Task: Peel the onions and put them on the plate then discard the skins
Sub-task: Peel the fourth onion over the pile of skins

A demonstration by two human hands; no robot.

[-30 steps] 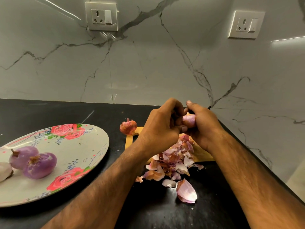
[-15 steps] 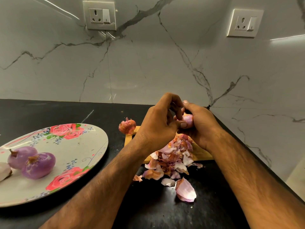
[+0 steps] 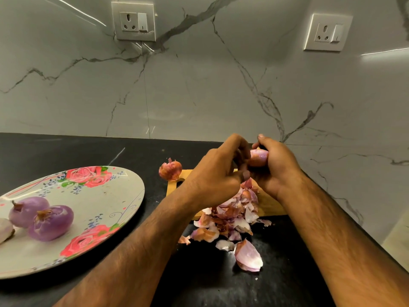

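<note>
My right hand [image 3: 274,167] grips a pink, partly peeled onion [image 3: 258,157] above the wooden cutting board [image 3: 269,203]. My left hand [image 3: 217,173] meets it from the left, its blurred fingertips curled against the onion's skin. Below the hands a pile of onion skins [image 3: 230,218] spreads from the board onto the black counter, with one large loose piece [image 3: 247,255] nearest me. An unpeeled onion [image 3: 170,170] sits at the board's far left corner. On the floral plate [image 3: 97,200] at left lie two peeled purple onions [image 3: 49,222] [image 3: 25,210] and part of a pale one [image 3: 4,229].
The black counter [image 3: 88,151] runs back to a marble wall with two sockets [image 3: 134,21] [image 3: 327,32]. The wall angles in on the right, close behind the board. The counter's right edge [image 3: 376,244] lies near my right forearm.
Both hands with the onion have risen slightly. My left fingers have shifted on the onion's skin and now look blurred with motion. Plate, pile and unpeeled onion stay put.
</note>
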